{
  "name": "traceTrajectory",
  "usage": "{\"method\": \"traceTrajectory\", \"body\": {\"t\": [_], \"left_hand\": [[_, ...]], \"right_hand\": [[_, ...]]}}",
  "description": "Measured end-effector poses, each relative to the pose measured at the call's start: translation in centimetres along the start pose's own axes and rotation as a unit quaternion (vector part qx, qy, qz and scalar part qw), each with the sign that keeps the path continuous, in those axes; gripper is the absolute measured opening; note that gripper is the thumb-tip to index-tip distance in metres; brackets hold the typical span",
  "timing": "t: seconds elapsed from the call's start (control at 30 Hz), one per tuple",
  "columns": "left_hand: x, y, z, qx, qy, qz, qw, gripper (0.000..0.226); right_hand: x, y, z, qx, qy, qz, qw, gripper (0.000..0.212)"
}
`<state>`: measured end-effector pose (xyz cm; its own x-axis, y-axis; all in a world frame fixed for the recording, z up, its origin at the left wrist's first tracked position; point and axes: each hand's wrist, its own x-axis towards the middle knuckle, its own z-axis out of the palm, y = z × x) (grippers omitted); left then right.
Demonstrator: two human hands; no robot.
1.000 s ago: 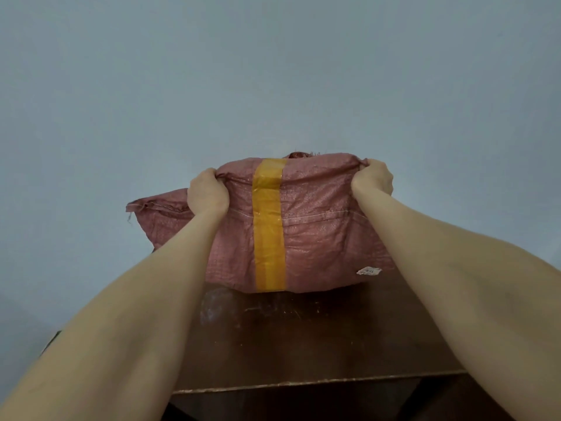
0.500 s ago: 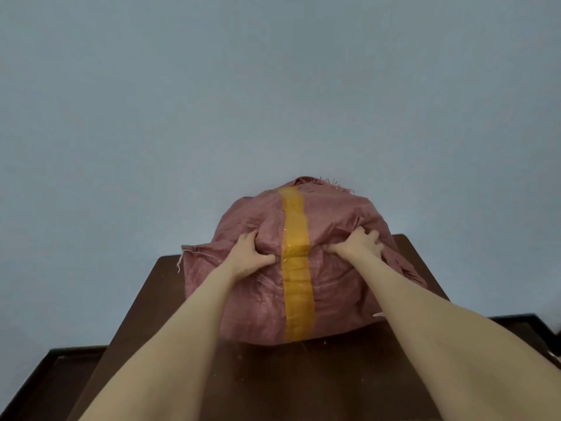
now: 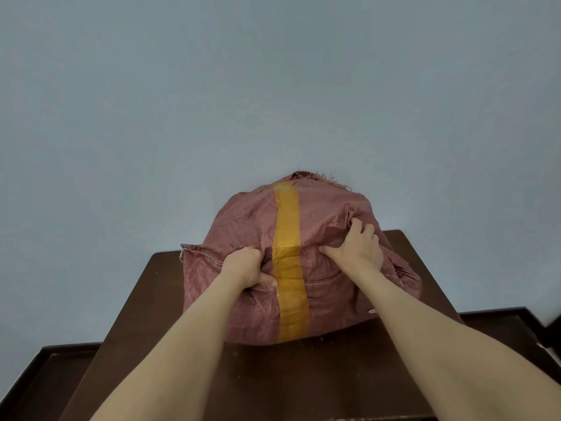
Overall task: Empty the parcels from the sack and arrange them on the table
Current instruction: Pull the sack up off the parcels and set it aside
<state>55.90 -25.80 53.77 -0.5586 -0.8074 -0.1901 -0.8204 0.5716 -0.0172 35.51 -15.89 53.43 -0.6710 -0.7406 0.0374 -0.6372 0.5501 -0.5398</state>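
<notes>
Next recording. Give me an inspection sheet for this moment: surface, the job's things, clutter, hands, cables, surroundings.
Surface: dark brown wooden table, with a lower dark ledge beside it.
Job's things: pink woven sack stands bulging on the table, a yellow tape strip runs down its front, and its top edge is frayed. No parcels are out.
Clutter: nothing seen.
Hands: left hand grips bunched fabric left of the tape. Right hand grips a fold right of it.
Cables: nothing seen.
Surroundings: plain pale blue-grey wall.
</notes>
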Motion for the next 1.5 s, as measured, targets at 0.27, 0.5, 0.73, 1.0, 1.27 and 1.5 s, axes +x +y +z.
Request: {"method": "traceTrajectory", "body": {"t": [0.27, 0.5, 0.73, 1.0, 1.27, 1.5], "left_hand": [[-0.5, 0.1, -0.3, -0.049, 0.014, -0.01, 0.999, 0.056], [-1.5, 0.0, -1.0, -0.133, 0.123, -0.057, 0.982, 0.048], [-1.7, -0.7, 0.0, -0.208, 0.201, -0.086, 0.953, 0.035], [-1.8, -1.4, -2.0, -0.227, 0.239, -0.084, 0.94, 0.032], [-1.6, -0.7, -7.0, -0.222, 0.282, -0.064, 0.931, 0.04], [-2.6, 0.1, -11.0, -0.22, 0.343, -0.04, 0.912, 0.037]], "right_hand": [[-2.2, 0.1, 0.7, -0.067, -0.052, -0.108, 0.99, 0.097], [-3.6, -0.2, 1.2, -0.177, -0.077, -0.158, 0.968, 0.097], [-3.6, -0.9, 1.8, -0.185, -0.003, -0.141, 0.973, 0.051], [-3.0, -1.9, 0.7, -0.159, 0.014, -0.163, 0.974, 0.034], [-2.2, -3.8, -3.2, -0.129, 0.051, -0.169, 0.976, 0.037], [-1.8, -5.5, -6.2, -0.111, 0.1, -0.188, 0.971, 0.028]]}}
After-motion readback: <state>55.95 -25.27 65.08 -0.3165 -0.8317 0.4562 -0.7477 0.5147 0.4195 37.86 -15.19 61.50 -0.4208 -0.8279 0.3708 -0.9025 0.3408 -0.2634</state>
